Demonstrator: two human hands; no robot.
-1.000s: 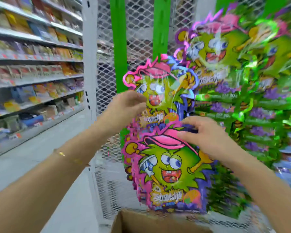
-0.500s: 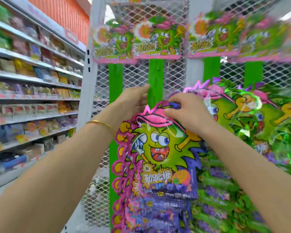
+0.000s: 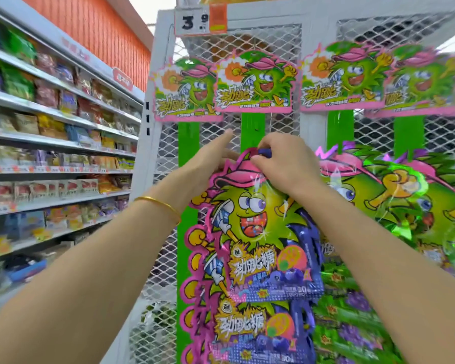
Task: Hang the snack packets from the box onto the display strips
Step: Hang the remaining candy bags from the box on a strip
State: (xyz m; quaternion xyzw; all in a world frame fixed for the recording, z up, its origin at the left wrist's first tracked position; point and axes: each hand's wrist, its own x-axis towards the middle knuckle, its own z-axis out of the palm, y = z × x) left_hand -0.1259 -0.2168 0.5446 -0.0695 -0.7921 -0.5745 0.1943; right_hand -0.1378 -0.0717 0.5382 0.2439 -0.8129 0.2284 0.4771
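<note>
Currently the top of a snack packet [image 3: 250, 222] is being worked onto the middle green display strip [image 3: 256, 130], and everything below is placed relative to that strip. Nearest, two forearms are raised toward it, a gold bangle [image 3: 159, 206] being worn on the left wrist. The right hand [image 3: 281, 161] is closed in a pinch on the packet's purple top tab, just in front of the strip's lower visible part. The left hand [image 3: 208, 160] is held at the packet's upper left edge, its forefinger extended upward beside the strip; whether its other fingers grip the foil cannot be told. The packet hangs down over the strip, overlapping another packet [image 3: 258, 329] of the same print below it.

The step is judged to be best done by keeping the tab flat and square to the strip, so that its hole can be slid over a clip; the clip itself is hidden by the hands. The foil should be steadied from the left so it is not twisted. Release is best delayed until the packet's weight is felt to be carried.

Right of the strip, green packets [image 3: 394, 195] are already hung. Above it, header cards [image 3: 255, 82] are fixed to the white mesh rack [image 3: 281, 40]. The box cannot be seen.
</note>
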